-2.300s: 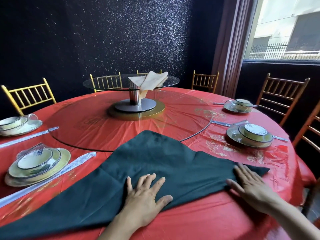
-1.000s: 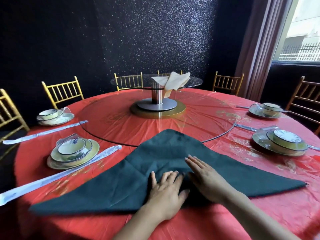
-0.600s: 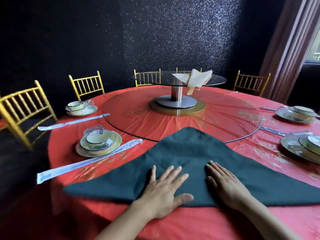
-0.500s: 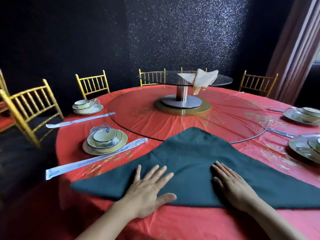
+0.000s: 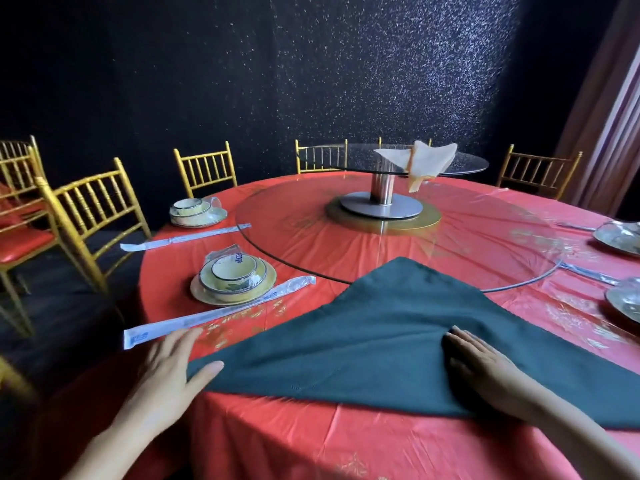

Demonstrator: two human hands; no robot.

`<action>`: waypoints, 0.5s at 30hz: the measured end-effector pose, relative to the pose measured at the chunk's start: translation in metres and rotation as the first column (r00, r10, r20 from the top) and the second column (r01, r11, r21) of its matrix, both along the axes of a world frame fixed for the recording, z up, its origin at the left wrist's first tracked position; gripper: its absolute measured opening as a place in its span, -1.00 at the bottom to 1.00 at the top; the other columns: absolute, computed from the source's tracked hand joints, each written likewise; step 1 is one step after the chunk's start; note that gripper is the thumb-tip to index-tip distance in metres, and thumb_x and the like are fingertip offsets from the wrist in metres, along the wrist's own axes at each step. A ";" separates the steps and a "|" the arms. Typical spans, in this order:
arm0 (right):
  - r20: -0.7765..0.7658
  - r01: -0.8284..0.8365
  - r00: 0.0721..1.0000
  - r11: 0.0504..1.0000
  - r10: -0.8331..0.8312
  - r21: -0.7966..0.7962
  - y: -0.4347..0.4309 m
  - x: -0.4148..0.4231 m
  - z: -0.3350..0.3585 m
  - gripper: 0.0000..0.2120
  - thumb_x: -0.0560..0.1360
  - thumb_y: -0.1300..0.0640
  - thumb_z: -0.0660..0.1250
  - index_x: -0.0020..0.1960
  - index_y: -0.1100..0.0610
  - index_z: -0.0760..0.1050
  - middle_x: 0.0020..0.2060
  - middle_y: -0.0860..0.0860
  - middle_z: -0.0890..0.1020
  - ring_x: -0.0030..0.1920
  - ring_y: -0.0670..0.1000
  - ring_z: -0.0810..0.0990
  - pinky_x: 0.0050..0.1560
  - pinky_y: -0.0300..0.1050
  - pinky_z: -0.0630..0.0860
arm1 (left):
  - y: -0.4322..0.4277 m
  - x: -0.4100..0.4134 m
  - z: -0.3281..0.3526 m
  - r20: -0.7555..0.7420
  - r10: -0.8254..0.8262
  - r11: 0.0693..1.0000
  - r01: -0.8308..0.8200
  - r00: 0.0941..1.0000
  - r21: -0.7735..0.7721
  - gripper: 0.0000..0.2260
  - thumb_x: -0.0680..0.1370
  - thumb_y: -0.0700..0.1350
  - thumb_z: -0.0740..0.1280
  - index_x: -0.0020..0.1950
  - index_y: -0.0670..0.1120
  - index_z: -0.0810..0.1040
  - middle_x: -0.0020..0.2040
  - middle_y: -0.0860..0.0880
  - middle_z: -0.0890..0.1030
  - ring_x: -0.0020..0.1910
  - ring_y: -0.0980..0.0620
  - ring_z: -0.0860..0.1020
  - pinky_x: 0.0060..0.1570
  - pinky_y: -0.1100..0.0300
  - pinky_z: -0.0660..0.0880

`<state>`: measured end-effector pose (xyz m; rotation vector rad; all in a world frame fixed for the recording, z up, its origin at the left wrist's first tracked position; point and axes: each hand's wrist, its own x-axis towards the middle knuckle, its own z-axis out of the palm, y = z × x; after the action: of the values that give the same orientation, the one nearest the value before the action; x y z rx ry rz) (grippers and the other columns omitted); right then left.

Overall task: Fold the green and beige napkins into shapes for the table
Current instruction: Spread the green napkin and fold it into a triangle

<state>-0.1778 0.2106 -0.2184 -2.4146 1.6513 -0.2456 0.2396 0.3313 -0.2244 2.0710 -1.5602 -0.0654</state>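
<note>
Resting flat on the green napkin (image 5: 381, 341), your right hand (image 5: 485, 372) lay with its fingers straight and together, gripping nothing. Your left hand (image 5: 169, 368) was at the napkin's left corner, the fingers spread and open; the thumb touched the edge of the cloth, and the other fingers were on the red tablecloth (image 5: 311, 441) beside it. I could not tell if the thumb was under the corner or only against it.

The green napkin was folded to a wide triangle. Its long edge ran along the near side of the table, and its point lay over the rim of the glass turntable (image 5: 398, 237). The right part of it went out of view.

The beige napkin (image 5: 422, 161) lay on the small upper glass shelf (image 5: 460, 161) at the middle of the table, with one end hanging over the edge.

On your left a plate (image 5: 204, 292) held a bowl set (image 5: 232, 268) under plastic wrap; what was inside the bowl I could not tell. A wrapped chopstick packet (image 5: 214, 317) lay between this plate and your left hand. Farther back was a second bowl set (image 5: 190, 209) with its own packet (image 5: 180, 240) near it. At the right edge, two more plates (image 5: 620, 237) were only partly visible. Gold chairs (image 5: 93, 216) stood around the table.
</note>
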 end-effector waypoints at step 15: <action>0.278 0.524 0.788 0.835 -0.550 0.166 -0.103 -0.047 0.028 -0.67 0.39 0.31 0.39 -0.52 0.22 0.41 -0.79 -0.03 0.34 -0.55 0.05 0.38 -0.73 -0.33 0.21 | -0.022 0.000 0.034 -0.135 0.059 0.947 -0.013 0.989 0.320 -0.75 0.39 -0.05 0.47 -0.25 -0.04 0.39 -0.34 0.04 0.41 -0.36 0.08 0.36 -0.30 0.20 0.28</action>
<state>-0.2249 0.1074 -0.1909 -1.6717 2.0969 -0.6042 0.2401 0.3088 -0.1901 2.2807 -1.5016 -0.4716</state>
